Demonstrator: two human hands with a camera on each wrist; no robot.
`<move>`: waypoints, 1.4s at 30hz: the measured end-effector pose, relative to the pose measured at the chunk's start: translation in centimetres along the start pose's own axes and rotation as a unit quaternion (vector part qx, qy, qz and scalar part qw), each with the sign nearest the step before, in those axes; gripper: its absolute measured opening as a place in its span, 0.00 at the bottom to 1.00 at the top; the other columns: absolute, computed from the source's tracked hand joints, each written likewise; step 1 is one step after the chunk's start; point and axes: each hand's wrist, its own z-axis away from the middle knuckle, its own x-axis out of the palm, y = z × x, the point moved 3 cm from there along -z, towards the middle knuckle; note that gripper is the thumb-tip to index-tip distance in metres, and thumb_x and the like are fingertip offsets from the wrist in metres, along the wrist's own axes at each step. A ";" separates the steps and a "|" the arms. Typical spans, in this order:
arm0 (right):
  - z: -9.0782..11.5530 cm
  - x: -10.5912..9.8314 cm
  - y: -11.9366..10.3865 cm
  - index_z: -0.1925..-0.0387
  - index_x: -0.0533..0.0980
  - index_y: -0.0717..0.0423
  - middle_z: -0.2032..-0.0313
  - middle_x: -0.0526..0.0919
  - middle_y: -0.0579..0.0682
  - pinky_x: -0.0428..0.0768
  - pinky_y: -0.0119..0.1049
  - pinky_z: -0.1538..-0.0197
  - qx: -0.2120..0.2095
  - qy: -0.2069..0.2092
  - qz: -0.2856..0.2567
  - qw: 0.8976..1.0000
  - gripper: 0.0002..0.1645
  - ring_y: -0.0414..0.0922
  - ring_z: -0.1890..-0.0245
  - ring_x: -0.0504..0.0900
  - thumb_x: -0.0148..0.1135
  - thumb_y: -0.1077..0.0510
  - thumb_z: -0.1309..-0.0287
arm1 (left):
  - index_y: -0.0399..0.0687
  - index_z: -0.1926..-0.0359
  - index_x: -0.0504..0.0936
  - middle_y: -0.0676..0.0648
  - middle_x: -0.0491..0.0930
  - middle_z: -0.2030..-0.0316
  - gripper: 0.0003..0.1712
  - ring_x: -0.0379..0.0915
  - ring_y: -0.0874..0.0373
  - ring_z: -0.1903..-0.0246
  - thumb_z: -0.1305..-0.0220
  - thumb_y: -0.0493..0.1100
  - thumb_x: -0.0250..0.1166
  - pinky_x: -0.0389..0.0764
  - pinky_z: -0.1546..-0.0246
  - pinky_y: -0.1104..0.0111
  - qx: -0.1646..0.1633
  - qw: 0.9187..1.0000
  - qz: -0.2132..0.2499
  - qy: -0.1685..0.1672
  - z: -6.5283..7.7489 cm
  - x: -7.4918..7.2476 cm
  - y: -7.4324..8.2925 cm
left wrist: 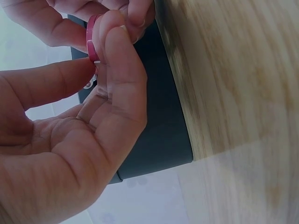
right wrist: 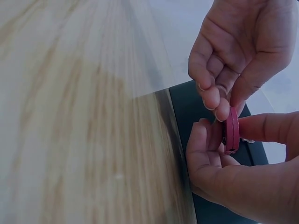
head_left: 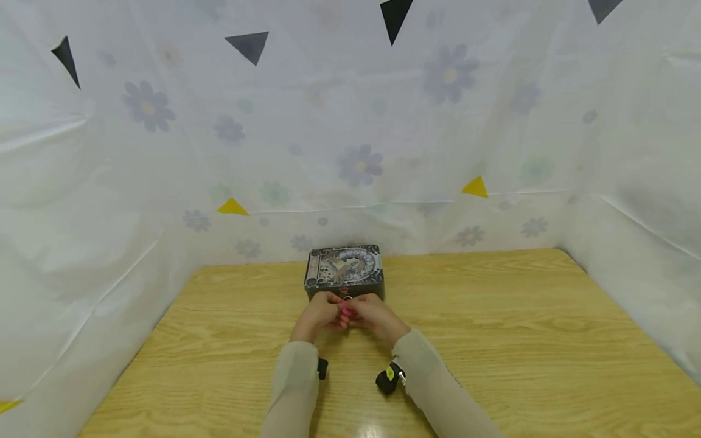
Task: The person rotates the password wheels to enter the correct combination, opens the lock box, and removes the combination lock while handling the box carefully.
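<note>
Both hands meet at the front of a dark tin box point(head_left: 344, 266) with an ornate printed lid. Between them is a small, flat, rounded pink thing point(right wrist: 231, 130) with a metal loop, close to the box's front side; its exact kind cannot be told. My left hand point(head_left: 323, 311) pinches one end of it between thumb and fingertips. On the other side, my right hand point(head_left: 374, 310) holds it, thumb on one face and curled fingers behind. In the left wrist view the pink thing point(left wrist: 92, 39) is seen edge-on, partly covered by fingers.
A light wooden table point(head_left: 493, 340) carries the box near its back edge. White flower-patterned sheeting point(head_left: 361, 121) hangs behind and at both sides, with dark and yellow triangles on it. Black wrist cameras point(head_left: 387, 378) hang below the sleeves.
</note>
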 end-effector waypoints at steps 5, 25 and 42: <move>0.0 0.0 0.0 0.61 0.75 0.76 0.74 0.77 0.49 0.81 0.31 0.65 -0.005 -0.007 -0.011 1.000 0.12 0.38 0.74 0.77 0.50 0.68 0.36 | 0.25 0.55 0.71 0.36 0.81 0.74 0.09 0.76 0.58 0.83 0.34 0.27 0.50 0.84 0.68 0.58 -0.001 1.000 -0.001 -0.003 0.1 0.0 0.0; -0.1 -0.2 0.0 0.57 0.76 0.77 0.76 0.79 0.49 0.82 0.32 0.64 0.022 0.004 -0.058 0.998 0.14 0.39 0.74 0.79 0.53 0.67 0.39 | 0.27 0.56 0.72 0.40 0.80 0.78 0.08 0.76 0.58 0.83 0.34 0.27 0.50 0.84 0.69 0.59 -0.006 1.000 -0.002 0.006 -0.1 0.0 0.0; 0.0 -0.2 -0.1 0.58 0.76 0.76 0.77 0.79 0.47 0.81 0.31 0.64 0.008 -0.019 -0.034 0.999 0.13 0.38 0.74 0.79 0.52 0.68 0.39 | 0.27 0.56 0.72 0.42 0.79 0.78 0.08 0.75 0.59 0.84 0.34 0.27 0.51 0.84 0.69 0.59 -0.011 1.000 0.000 0.006 -0.2 0.1 0.0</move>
